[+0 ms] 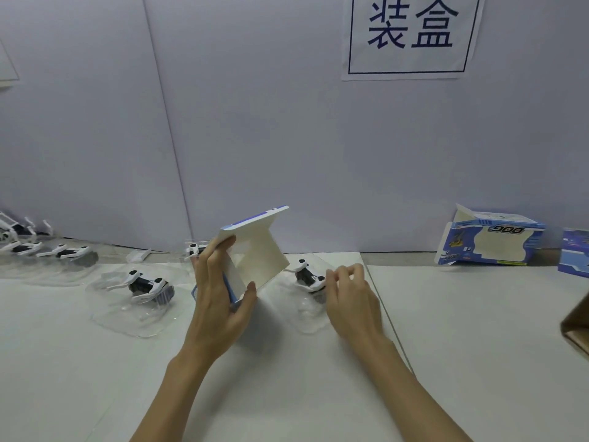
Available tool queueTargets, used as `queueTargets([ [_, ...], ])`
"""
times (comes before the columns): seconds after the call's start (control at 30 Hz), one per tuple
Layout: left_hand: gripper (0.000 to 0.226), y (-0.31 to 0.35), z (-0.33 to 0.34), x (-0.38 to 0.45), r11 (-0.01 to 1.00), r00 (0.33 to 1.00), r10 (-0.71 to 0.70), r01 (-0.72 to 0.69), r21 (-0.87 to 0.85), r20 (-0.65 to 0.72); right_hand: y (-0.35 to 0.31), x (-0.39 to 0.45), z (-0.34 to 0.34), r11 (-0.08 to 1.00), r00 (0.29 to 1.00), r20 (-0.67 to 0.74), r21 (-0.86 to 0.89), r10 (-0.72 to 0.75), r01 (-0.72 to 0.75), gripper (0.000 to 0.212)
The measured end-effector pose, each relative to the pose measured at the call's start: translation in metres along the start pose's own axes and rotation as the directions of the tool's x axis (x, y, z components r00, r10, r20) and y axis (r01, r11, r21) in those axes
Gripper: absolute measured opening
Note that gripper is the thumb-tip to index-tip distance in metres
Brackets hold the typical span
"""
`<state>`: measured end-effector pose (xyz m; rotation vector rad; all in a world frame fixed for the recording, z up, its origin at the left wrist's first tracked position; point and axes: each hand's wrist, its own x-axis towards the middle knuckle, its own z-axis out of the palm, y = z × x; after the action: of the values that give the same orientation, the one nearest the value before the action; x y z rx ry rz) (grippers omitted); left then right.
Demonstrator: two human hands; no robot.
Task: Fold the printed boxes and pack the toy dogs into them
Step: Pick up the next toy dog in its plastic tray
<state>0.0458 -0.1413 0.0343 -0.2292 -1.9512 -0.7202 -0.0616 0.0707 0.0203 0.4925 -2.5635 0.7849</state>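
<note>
My left hand [220, 291] grips a blue-and-white printed box [255, 250] at the table's middle, thumb on its near edge, the open white inside facing me and a flap raised at the top. My right hand [347, 291] pinches a white-and-black toy dog [307, 275] in its clear plastic blister [302, 314], just right of the box. Another toy dog [146, 283] in a blister lies to the left, and one more [194, 249] shows behind my left fingers.
Several more toy dogs [63, 252] line the far left of the white table [287, 378]. A folded printed box [487, 244] lies at the back right, a second blue box [573, 256] beside it. A brown carton corner [577, 327] juts in at the right edge.
</note>
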Motion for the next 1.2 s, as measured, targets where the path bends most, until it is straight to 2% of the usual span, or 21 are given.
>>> queueTargets([
  [0.1,0.075,0.0,0.002,-0.001,0.999,1.0,-0.022,0.022,-0.033,-0.018,0.021,0.008,-0.018,0.979,0.98,0.005,-0.047,0.2,-0.199,0.043],
  [0.2,0.076,0.0,0.004,-0.001,1.0,1.0,0.007,-0.006,-0.012,0.027,0.039,0.009,-0.034,0.955,0.954,0.041,0.019,0.296,-0.297,0.03],
  [0.23,0.076,-0.001,0.006,-0.002,1.0,0.998,0.03,-0.03,0.005,0.055,0.042,0.009,-0.038,0.95,0.951,0.05,0.041,0.306,-0.308,0.03],
  [0.3,0.075,-0.003,0.009,-0.005,0.995,0.99,0.08,-0.087,0.051,0.113,0.046,0.01,-0.042,0.949,0.949,0.064,0.055,0.308,-0.311,0.042],
  [0.37,0.07,-0.006,0.015,-0.008,0.989,0.98,0.106,-0.122,0.087,0.168,0.05,0.012,-0.042,0.958,0.96,0.102,0.097,0.261,-0.271,0.047],
  [0.47,0.057,-0.012,0.024,-0.014,0.993,0.974,0.063,-0.083,0.085,0.22,0.051,0.011,-0.038,0.894,0.953,0.246,0.365,0.175,-0.259,0.042],
  [0.5,0.056,-0.014,0.026,-0.016,0.995,0.975,0.039,-0.058,0.081,0.22,0.05,0.01,-0.037,0.875,0.945,0.278,0.398,0.173,-0.277,0.041],
  [0.6,0.049,-0.015,0.028,-0.02,0.997,0.981,-0.058,0.048,0.055,0.185,0.049,0.012,-0.037,0.878,0.928,0.296,0.351,0.226,-0.326,0.037],
  [0.7,0.012,-0.015,0.031,-0.022,0.996,0.989,-0.083,0.077,0.053,0.126,0.053,0.013,-0.035,0.894,0.918,0.264,0.262,0.295,-0.363,0.011],
  [0.73,0.019,-0.014,0.032,-0.022,0.995,0.987,-0.095,0.09,0.047,0.126,0.054,0.011,-0.035,0.905,0.912,0.29,0.226,0.291,-0.361,0.02],
  [0.8,0.053,-0.011,0.03,-0.021,0.991,0.977,-0.136,0.137,0.002,0.162,0.055,0.009,-0.032,0.899,0.881,0.393,0.23,0.264,-0.372,0.037],
  [0.87,0.077,-0.009,0.027,-0.019,0.976,0.959,-0.197,0.213,-0.056,0.203,0.054,0.01,-0.03,0.869,0.851,0.471,0.293,0.231,-0.398,0.042],
  [1.0,0.085,-0.014,0.026,-0.021,0.95,0.914,-0.276,0.306,-0.06,0.296,0.056,0.013,-0.027,0.839,0.857,0.481,0.377,0.185,-0.393,0.021],
  [1.1,0.088,-0.016,0.027,-0.023,0.957,0.912,-0.263,0.287,-0.031,0.316,0.06,0.013,-0.036,0.856,0.866,0.486,0.393,0.116,-0.335,0.015],
  [1.2,0.088,-0.012,0.027,-0.021,0.959,0.902,-0.266,0.284,-0.002,0.339,0.061,0.008,-0.052,0.8,0.811,0.583,0.51,-0.053,-0.315,0.013],
])
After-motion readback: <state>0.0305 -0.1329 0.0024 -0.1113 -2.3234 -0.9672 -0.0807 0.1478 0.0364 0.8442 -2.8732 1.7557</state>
